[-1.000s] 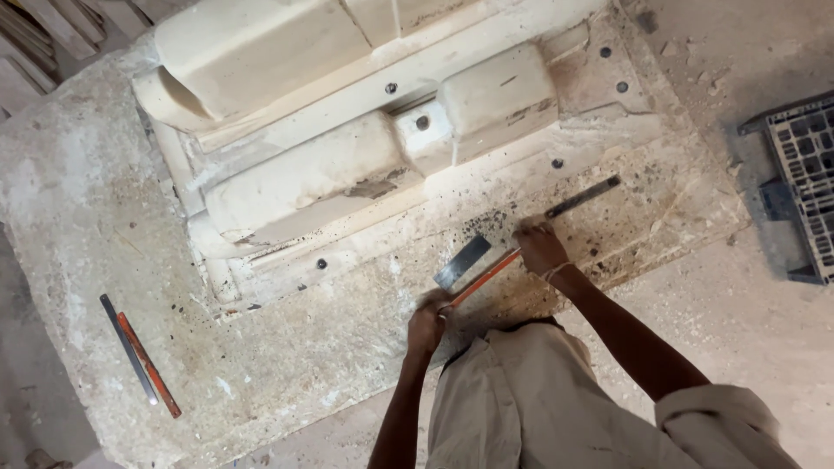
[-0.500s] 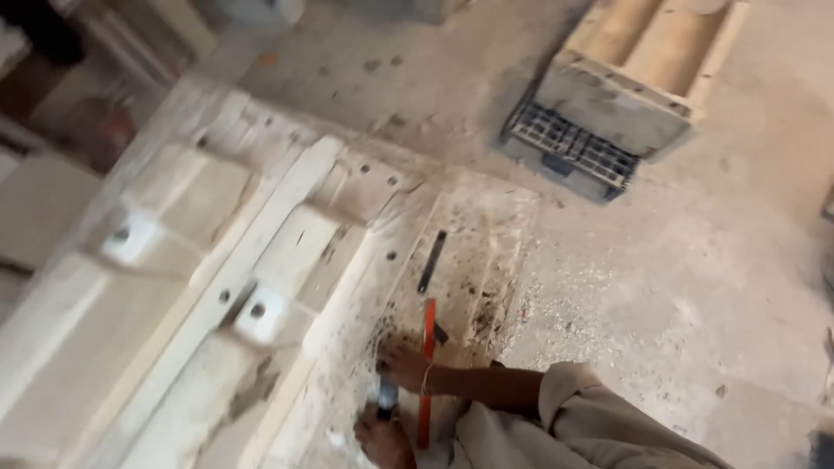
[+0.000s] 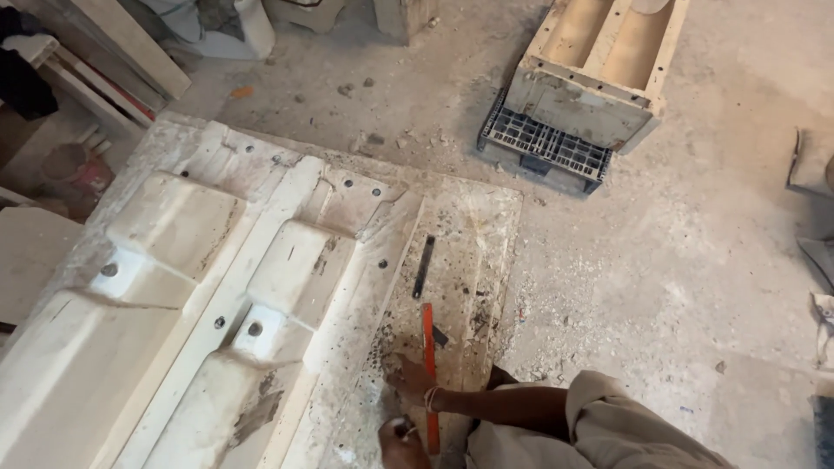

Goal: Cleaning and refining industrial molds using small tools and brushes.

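Hands: two, both low in the head view, over one dusty board [image 3: 469, 252]. One flat bar lies on that board, lengthwise: its near part orange [image 3: 427, 347], its far part dark [image 3: 423, 267]; whether these are one tool or two laid end to end cannot be told. Right hand [image 3: 410, 379] rests palm down on the board, fingers loosely curled and touching the left edge of the orange bar near its lower half; a thin band circles the wrist, and the forearm runs right to a rolled beige sleeve [image 3: 625, 421]. Whether the fingers pinch the bar cannot be told. Left hand [image 3: 401, 432] sits at the bottom edge, closed in a fist around a small dark object [image 3: 401, 426] too small to identify. One large white mould [image 3: 217, 295] lies left of the board, touching its edge: smooth cast surface, raised rectangular blocks, a long central rib, several round holes, brown stains at the near end. Board surface is rough, speckled with dark debris and pale dust. One open pale box [image 3: 599, 61] with two troughs stands well apart at the top, resting on one dark grid crate [image 3: 543, 143]. Floor [image 3: 695, 260] is grey, gritty concrete.
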